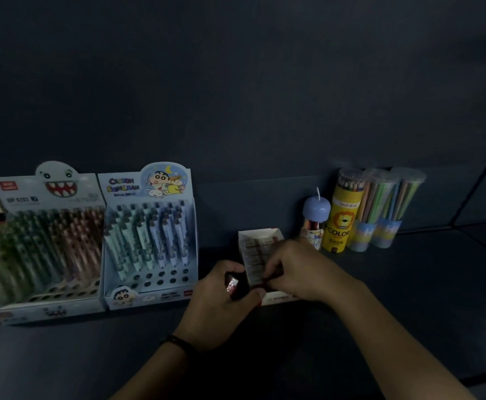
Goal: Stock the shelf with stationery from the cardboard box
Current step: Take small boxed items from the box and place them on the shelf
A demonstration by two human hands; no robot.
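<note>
Stationery box (260, 235) (front edge): left hand (221, 304) grips a dark packet (233, 283), right hand (301, 269) pinches another packet (273, 275).

The shelf (409, 287) is dark, smooth and matt. The small carton (246, 241) is thin white card. Left of the carton, the ghost-face pen box (48, 192) and the cartoon pen box (149, 186) are printed card with a faint sheen. Right of it, a blue cap (316, 207) is glossy plastic, and the pencil tubes (380, 194) (408, 192) are clear plastic. The pack (232, 284) in the left hand (221, 310), at the carton, glints like film.
</note>
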